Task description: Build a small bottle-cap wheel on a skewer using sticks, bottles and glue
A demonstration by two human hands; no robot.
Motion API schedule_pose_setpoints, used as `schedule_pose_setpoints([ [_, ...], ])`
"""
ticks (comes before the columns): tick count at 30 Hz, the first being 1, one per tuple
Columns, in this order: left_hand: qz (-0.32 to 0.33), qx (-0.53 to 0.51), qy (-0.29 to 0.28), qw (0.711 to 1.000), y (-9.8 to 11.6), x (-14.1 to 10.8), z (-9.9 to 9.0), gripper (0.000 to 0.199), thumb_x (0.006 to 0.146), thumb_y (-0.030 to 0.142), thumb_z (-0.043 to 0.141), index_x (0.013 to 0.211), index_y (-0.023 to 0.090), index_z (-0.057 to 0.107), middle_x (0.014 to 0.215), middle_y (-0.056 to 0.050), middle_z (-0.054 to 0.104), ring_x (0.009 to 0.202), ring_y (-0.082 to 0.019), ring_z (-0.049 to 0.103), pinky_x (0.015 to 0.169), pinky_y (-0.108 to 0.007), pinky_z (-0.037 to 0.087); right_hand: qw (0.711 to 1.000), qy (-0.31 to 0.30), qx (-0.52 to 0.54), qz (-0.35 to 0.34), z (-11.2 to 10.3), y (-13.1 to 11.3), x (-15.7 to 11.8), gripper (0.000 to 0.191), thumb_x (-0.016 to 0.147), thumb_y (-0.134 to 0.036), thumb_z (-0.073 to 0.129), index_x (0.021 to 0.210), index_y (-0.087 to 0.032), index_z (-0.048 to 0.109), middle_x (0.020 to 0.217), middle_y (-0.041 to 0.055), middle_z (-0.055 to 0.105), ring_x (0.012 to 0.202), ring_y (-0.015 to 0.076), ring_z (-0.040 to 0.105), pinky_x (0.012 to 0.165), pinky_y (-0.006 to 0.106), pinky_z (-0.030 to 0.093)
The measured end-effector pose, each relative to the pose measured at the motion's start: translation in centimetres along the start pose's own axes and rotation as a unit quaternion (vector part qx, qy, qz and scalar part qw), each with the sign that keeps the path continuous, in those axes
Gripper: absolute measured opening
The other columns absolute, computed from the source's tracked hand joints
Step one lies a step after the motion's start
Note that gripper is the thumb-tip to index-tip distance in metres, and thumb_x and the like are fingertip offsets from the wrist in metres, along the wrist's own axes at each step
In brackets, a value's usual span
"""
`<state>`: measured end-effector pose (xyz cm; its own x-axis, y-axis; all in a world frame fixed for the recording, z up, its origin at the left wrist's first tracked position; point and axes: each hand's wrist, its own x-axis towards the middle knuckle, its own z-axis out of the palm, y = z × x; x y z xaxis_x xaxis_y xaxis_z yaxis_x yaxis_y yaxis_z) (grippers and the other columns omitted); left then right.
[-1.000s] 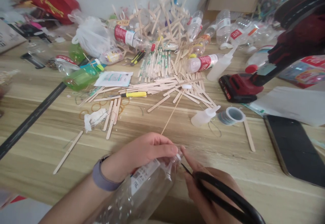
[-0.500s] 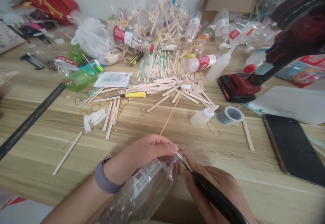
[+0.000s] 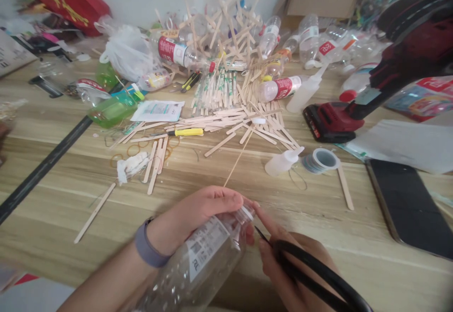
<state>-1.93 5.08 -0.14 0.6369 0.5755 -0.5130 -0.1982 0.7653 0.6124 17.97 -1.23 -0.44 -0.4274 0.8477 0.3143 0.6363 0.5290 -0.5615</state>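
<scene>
My left hand (image 3: 215, 206) is closed around the neck end of a clear plastic bottle (image 3: 208, 265), which lies tilted with its mouth toward my right hand. A white ring sits at the bottle's neck, and a printed label is on its side. My right hand (image 3: 300, 255) grips black-handled scissors (image 3: 314, 267). Their dark blade tip is close to the neck, though I cannot tell whether it touches. One right finger reaches up to the bottle's mouth. A thin wooden skewer (image 3: 238, 160) lies beyond my left hand.
Ahead lie many wooden sticks (image 3: 219, 121) and a yellow cutter (image 3: 188, 132). A small squeeze bottle (image 3: 283, 162) and a tape roll (image 3: 321, 160) stand at right, near a phone (image 3: 406, 203) and a red-black power tool (image 3: 361, 99). Left lies a green bottle (image 3: 113, 110).
The scissors have turned so that their handle loop shows open, and the blade has drawn slightly off the neck. The bottle has rolled a little, and my left thumb has shifted slightly left.
</scene>
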Motion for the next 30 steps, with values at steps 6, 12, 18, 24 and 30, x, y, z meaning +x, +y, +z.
schedule_pose_setpoints([
  [6, -0.007, -0.020, 0.025, 0.999, -0.2, -0.1, 0.5, 0.035, 0.075, 0.040, 0.076, 0.095, 0.013, 0.068, 0.074, -0.006, 0.072, 0.066, -0.016, 0.067, 0.063, -0.024, 0.049, 1.000, -0.002, 0.013, 0.007, 0.2, -0.1, 0.3, 0.053, 0.099, -0.019, 0.038, 0.151, -0.023, 0.028, 0.064, -0.0036, 0.068, 0.052, 0.0155, 0.066, 0.051, 0.024, 0.055],
  [12, -0.008, -0.022, 0.020, 1.000, -0.2, 0.0, 0.5, 0.034, 0.076, 0.039, 0.075, 0.094, 0.013, 0.068, 0.073, -0.006, 0.072, 0.065, -0.016, 0.067, 0.061, -0.024, 0.049, 1.000, 0.020, 0.014, 0.004, 0.7, 0.1, 0.3, 0.050, 0.099, -0.020, 0.039, 0.149, -0.022, 0.032, 0.063, -0.0040, 0.067, 0.050, 0.0159, 0.064, 0.049, 0.024, 0.055],
  [18, 0.002, -0.015, 0.013, 1.000, -0.3, 0.0, 0.4, 0.035, 0.077, 0.041, 0.073, 0.096, 0.012, 0.068, 0.075, -0.007, 0.072, 0.066, -0.016, 0.068, 0.064, -0.026, 0.049, 1.000, 0.024, 0.005, 0.003, 0.4, 0.0, 0.1, 0.046, 0.097, -0.017, 0.041, 0.143, -0.021, 0.042, 0.064, -0.0034, 0.069, 0.050, 0.0154, 0.065, 0.051, 0.024, 0.056],
  [24, 0.004, -0.020, 0.000, 1.000, -0.2, -0.2, 0.7, 0.033, 0.078, 0.040, 0.073, 0.095, 0.013, 0.068, 0.076, -0.006, 0.072, 0.067, -0.016, 0.067, 0.068, -0.027, 0.049, 1.000, 0.013, 0.023, -0.011, -0.3, 0.2, 0.6, 0.040, 0.095, -0.016, 0.041, 0.133, -0.020, 0.052, 0.064, -0.0026, 0.069, 0.050, 0.0144, 0.066, 0.048, 0.023, 0.055],
  [30, 0.007, 0.041, 0.022, 0.999, -0.3, -0.1, 0.4, 0.035, 0.079, 0.043, 0.071, 0.096, 0.013, 0.067, 0.078, -0.007, 0.072, 0.073, -0.018, 0.066, 0.071, -0.029, 0.047, 0.999, 0.018, -0.025, 0.007, -0.5, -0.2, 0.5, 0.035, 0.097, -0.022, 0.039, 0.125, -0.020, 0.061, 0.063, 0.0000, 0.070, 0.052, 0.0161, 0.068, 0.047, 0.024, 0.056],
])
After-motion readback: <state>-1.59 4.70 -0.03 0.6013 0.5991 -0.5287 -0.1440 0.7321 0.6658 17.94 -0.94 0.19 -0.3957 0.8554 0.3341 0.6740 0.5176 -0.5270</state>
